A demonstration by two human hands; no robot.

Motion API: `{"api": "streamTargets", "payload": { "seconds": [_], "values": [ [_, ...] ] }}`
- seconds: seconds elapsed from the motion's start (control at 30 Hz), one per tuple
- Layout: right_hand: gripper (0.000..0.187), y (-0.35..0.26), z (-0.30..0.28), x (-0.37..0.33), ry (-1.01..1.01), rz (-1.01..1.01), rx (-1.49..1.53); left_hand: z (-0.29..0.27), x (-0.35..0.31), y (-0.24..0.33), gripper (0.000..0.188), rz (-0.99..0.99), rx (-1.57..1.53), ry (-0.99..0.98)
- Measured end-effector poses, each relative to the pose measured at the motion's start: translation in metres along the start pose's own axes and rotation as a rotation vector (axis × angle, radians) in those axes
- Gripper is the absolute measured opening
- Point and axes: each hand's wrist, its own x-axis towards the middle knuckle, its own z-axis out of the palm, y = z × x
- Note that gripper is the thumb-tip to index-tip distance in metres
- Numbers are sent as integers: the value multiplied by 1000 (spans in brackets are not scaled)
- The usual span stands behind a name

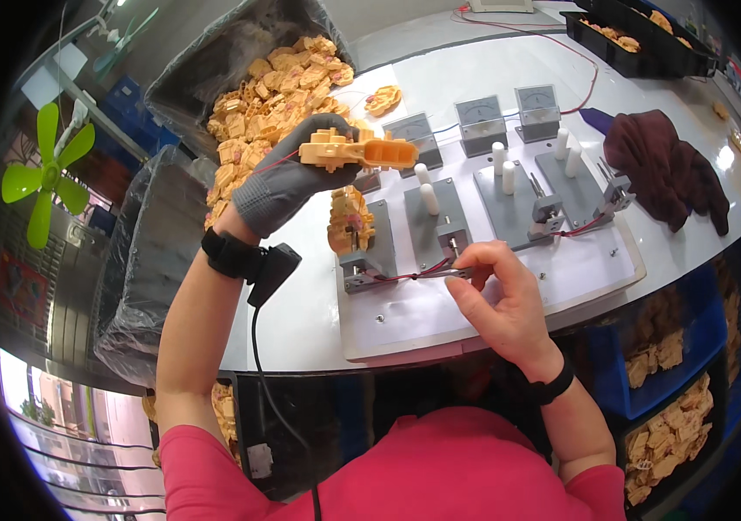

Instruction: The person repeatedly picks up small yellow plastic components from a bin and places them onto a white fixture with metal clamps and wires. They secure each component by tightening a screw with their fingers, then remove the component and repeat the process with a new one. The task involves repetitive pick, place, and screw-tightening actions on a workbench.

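Note:
My left hand (288, 174), in a grey glove, grips an orange-yellow molded plastic part (388, 154) above the test board, with a thin red wire beside it. My bare right hand (505, 304) is at the front of the second grey fixture (427, 217), thumb and forefinger closed around the end of its metal clamp (453, 234); the exact contact is partly hidden. Another yellow plastic part (351, 220) sits upright on the leftmost fixture. White pegs (429, 199) rise from the second fixture, and similar pegs stand on the two fixtures to its right.
Behind the fixtures stand several dial meters (480, 124). A lined bin (288, 95) heaped with yellow parts is at the back left; one loose part (383, 101) lies near it. A dark cloth (666, 165) rests right. Blue crates (679, 339) hold parts below the table.

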Motion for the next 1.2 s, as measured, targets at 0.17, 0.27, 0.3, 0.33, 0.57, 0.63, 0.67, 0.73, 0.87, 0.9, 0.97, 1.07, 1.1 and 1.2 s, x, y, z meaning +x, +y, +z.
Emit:
{"api": "streamTargets", "payload": {
  "seconds": [0.17,0.27,0.3,0.33,0.57,0.63,0.67,0.73,0.87,0.9,0.97,1.07,1.1,1.2],
  "values": [
    [22,0,1,0,-6,-18,15,3,30,-7,32,329,846,-53],
    [23,0,-1,1,0,-30,18,21,43,-4,34,447,1003,-64],
    [23,1,0,0,1,-32,23,27,43,-2,35,469,1013,-89],
    [23,1,0,1,2,-42,22,34,41,3,36,489,1023,-114],
    [23,-1,-2,0,-2,-36,15,48,26,14,42,497,1085,-307],
    [22,-2,-2,0,-7,-18,24,52,22,23,44,495,1095,-370],
    [22,-1,-2,0,-9,-12,29,53,23,23,45,488,1101,-377],
    [22,1,-3,0,-8,-12,25,58,25,21,46,477,1110,-388],
    [24,3,-1,-1,7,-19,12,67,25,19,60,391,1224,-478],
    [24,2,1,-1,2,-18,20,69,20,11,64,399,1242,-498],
    [25,0,4,-2,5,-2,30,79,17,7,80,335,1326,-553],
    [29,0,7,-2,34,-29,-56,75,13,16,83,288,1243,-527],
    [31,1,4,-1,53,-44,-108,69,10,21,83,305,1160,-499],
    [37,15,3,-4,257,-40,-60,42,-5,37,76,402,942,-300]
  ]
}}
